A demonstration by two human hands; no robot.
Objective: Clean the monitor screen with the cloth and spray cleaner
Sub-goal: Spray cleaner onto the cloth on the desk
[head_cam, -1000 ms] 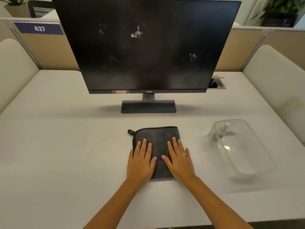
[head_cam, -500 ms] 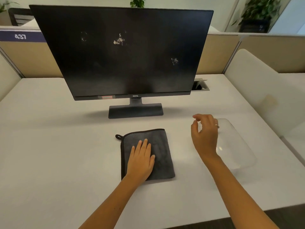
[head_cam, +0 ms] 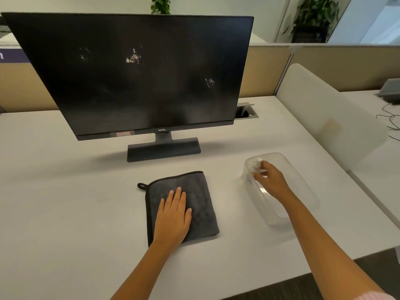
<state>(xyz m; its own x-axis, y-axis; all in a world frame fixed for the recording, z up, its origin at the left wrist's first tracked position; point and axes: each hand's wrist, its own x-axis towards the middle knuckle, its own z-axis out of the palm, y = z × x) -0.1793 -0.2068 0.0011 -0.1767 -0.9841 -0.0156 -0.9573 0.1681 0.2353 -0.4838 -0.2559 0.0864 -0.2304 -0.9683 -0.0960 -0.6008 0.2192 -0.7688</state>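
Observation:
The black monitor (head_cam: 138, 79) stands on the white desk, its dark screen marked with three whitish smudges. In front of its base lies a folded grey cloth (head_cam: 195, 191) with a black hem and a loop. My left hand (head_cam: 173, 215) rests flat on the cloth, fingers spread. To the right, a clear plastic bin (head_cam: 303, 191) holds a small spray bottle (head_cam: 256, 164) with a white nozzle. My right hand (head_cam: 271, 180) reaches into the bin, with its fingers curled at the bottle; whether they grip it I cannot tell.
A cable hatch (head_cam: 245, 111) is set into the white desk (head_cam: 65, 202) behind the monitor's right corner. A white padded divider (head_cam: 324, 118) borders the desk on the right, and beige partitions run along the back. Plants stand beyond them.
My right hand left the cloth, swung right and came down into the clear bin at the spray bottle. My left hand stayed flat on the cloth. The view shifted rightward.

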